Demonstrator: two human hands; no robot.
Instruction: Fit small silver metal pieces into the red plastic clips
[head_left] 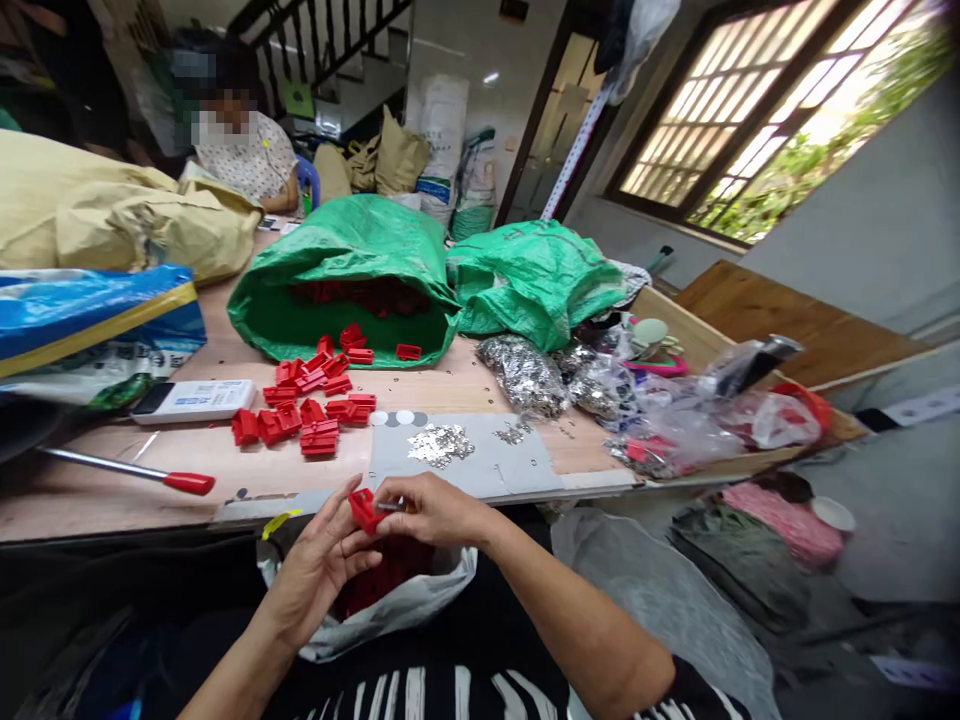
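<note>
My left hand (319,560) holds a small red plastic part (364,511) between thumb and fingers, just off the table's front edge. My right hand (435,512) pinches a thin metal piece (390,507) against that part; its exact kind is too small to make out. Below both hands, a white bag (450,585) in my lap gapes around more red parts (382,570). On the table ahead, a grey mat (390,450) carries a pile of small shiny metal pieces (441,445) and a smaller heap. Several loose red plastic parts (319,437) lie to its left.
A green sack (352,235) opens toward me with red parts inside; another green sack (536,275) stands beside it. Bags of metal pieces (525,372) and a cluttered wooden tray (705,325) are on the right. A red-tipped lever (187,483) juts in from the left. Someone (259,155) sits across.
</note>
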